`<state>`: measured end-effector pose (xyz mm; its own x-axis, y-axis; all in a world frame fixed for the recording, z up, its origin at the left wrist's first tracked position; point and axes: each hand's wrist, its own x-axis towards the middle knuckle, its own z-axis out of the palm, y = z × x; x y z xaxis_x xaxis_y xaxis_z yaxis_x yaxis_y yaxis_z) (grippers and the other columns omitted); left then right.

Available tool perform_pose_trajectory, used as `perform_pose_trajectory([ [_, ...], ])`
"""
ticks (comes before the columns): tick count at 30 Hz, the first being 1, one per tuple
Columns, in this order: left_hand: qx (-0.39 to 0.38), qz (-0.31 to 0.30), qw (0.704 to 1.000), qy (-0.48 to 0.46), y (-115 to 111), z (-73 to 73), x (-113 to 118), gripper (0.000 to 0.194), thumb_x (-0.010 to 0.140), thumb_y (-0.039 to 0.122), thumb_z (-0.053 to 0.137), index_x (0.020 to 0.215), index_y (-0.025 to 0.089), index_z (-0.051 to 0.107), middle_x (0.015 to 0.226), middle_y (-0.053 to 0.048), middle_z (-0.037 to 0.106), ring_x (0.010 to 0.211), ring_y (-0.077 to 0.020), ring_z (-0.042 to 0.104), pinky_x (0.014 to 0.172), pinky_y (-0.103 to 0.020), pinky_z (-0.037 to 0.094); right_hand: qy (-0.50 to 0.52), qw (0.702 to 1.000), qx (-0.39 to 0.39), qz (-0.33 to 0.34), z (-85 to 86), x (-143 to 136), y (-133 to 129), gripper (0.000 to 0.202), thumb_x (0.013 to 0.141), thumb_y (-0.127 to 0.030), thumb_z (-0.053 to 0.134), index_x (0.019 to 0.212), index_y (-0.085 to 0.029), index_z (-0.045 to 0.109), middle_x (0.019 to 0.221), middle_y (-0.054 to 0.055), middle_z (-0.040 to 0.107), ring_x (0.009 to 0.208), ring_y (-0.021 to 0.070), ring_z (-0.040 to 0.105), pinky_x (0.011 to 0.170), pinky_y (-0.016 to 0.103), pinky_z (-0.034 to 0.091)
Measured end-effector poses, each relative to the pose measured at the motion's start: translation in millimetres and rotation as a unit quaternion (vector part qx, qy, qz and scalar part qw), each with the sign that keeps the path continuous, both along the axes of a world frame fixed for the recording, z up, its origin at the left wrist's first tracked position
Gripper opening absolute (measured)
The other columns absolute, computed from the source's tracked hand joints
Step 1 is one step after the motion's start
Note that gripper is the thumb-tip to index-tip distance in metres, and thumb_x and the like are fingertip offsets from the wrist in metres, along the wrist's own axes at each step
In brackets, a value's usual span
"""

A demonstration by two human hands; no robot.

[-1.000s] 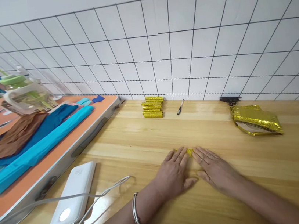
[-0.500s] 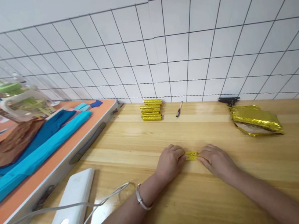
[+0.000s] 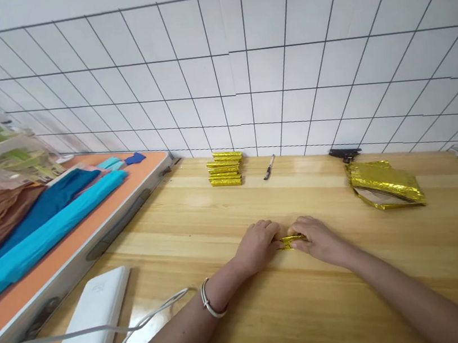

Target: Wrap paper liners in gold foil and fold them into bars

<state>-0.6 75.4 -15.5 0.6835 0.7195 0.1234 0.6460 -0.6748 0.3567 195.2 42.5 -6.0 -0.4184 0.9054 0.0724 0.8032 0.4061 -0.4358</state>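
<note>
A small strip of shiny gold foil lies low over the wooden table, between my two hands. My left hand is closed on its left end, fingers curled and thumb pressed to it. On the right end, my right hand grips the foil between thumb and fingers. The fingertips nearly meet, and parts of the foil are hidden beneath them. Behind my hands sits a stack of several gold rolls. A folded gold foil packet rests to the right.
A pen and a black clip lie near the tiled wall. At the left are a white power bank with cables, and an orange board bearing blue and brown material.
My right hand has moved left, closer to my left hand, and less foil shows between them. The whole view has shifted slightly.
</note>
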Motion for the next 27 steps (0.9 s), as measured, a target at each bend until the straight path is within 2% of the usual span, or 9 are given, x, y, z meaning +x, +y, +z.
perform_pose_trajectory([
  [3, 0.007, 0.002, 1.000, 0.006, -3, -4.6, 1, 0.007, 0.084, 0.024, 0.051, 0.081, 0.017, 0.049, 0.082, -0.002, 0.056, 0.081, -0.0169, 0.051, 0.072, -0.028, 0.039, 0.017, 1.000, -0.003, 0.019, -2.8, -7, 5, 0.014, 0.083, -0.022, 0.050, 0.075, -0.019, 0.061, 0.071, 0.001, 0.058, 0.072, 0.0146, 0.050, 0.067, 0.026, 0.036],
  [6, 0.022, 0.002, 1.000, 0.015, -4, -6.3, 0, 0.009, 0.086, 0.025, 0.048, 0.086, 0.017, 0.051, 0.083, -0.004, 0.057, 0.082, -0.0174, 0.053, 0.073, -0.029, 0.040, 0.033, 0.999, 0.016, 0.004, -5.5, -10, 5, 0.021, 0.086, -0.022, 0.046, 0.070, -0.018, 0.060, 0.068, 0.001, 0.058, 0.069, 0.0146, 0.050, 0.065, 0.026, 0.036],
  [9, 0.036, -0.023, 0.999, 0.021, -2, -2.6, -2, 0.016, 0.089, 0.028, 0.042, 0.088, 0.017, 0.053, 0.083, -0.004, 0.058, 0.080, -0.0166, 0.054, 0.072, -0.027, 0.040, 0.054, 0.998, 0.026, -0.016, -3.5, -7, 3, 0.022, 0.087, -0.025, 0.044, 0.073, -0.019, 0.059, 0.070, 0.001, 0.059, 0.071, 0.0148, 0.050, 0.066, 0.025, 0.036],
  [13, 0.019, -0.027, 0.999, 0.017, 0, 6.0, -10, 0.024, 0.092, 0.031, 0.035, 0.083, 0.018, 0.054, 0.077, -0.002, 0.059, 0.070, -0.0137, 0.055, 0.061, -0.022, 0.037, 0.056, 0.996, -0.057, -0.028, 5.4, 2, 1, 0.025, 0.089, -0.034, 0.041, 0.076, -0.020, 0.057, 0.066, -0.002, 0.056, 0.062, 0.0124, 0.049, 0.056, 0.022, 0.034],
  [17, -0.045, -0.030, 0.998, -0.017, 3, 13.8, -14, 0.029, 0.093, 0.035, 0.033, 0.080, 0.019, 0.054, 0.071, 0.001, 0.058, 0.063, -0.0113, 0.052, 0.056, -0.020, 0.033, 0.075, 0.993, -0.088, -0.018, 14.6, 10, 0, 0.029, 0.089, -0.039, 0.039, 0.075, -0.020, 0.057, 0.061, -0.004, 0.052, 0.057, 0.0108, 0.047, 0.054, 0.021, 0.033],
  [20, -0.115, -0.036, 0.991, -0.053, 5, 18.7, -16, 0.031, 0.092, 0.037, 0.034, 0.079, 0.018, 0.055, 0.068, 0.002, 0.056, 0.060, -0.0098, 0.049, 0.055, -0.019, 0.033, 0.126, 0.985, -0.114, -0.018, 18.2, 13, -1, 0.030, 0.088, -0.040, 0.039, 0.074, -0.019, 0.057, 0.062, -0.003, 0.051, 0.058, 0.0105, 0.046, 0.054, 0.021, 0.035],
  [24, -0.232, -0.045, 0.965, -0.110, 7, 23.3, -22, 0.030, 0.092, 0.034, 0.034, 0.081, 0.016, 0.055, 0.066, 0.003, 0.053, 0.059, -0.0088, 0.047, 0.057, -0.019, 0.036, 0.215, 0.957, -0.195, 0.003, 19.2, 19, -1, 0.030, 0.088, -0.039, 0.039, 0.091, -0.018, 0.060, 0.070, -0.002, 0.054, 0.060, 0.0101, 0.047, 0.055, 0.021, 0.038],
  [27, -0.270, -0.031, 0.953, -0.133, 9, 24.5, -26, 0.028, 0.092, 0.033, 0.034, 0.085, 0.016, 0.054, 0.063, 0.003, 0.052, 0.058, -0.0088, 0.047, 0.057, -0.019, 0.037, 0.227, 0.951, -0.210, 0.004, 19.8, 24, -1, 0.031, 0.087, -0.039, 0.040, 0.098, -0.019, 0.061, 0.074, -0.001, 0.056, 0.061, 0.0104, 0.048, 0.056, 0.021, 0.039],
])
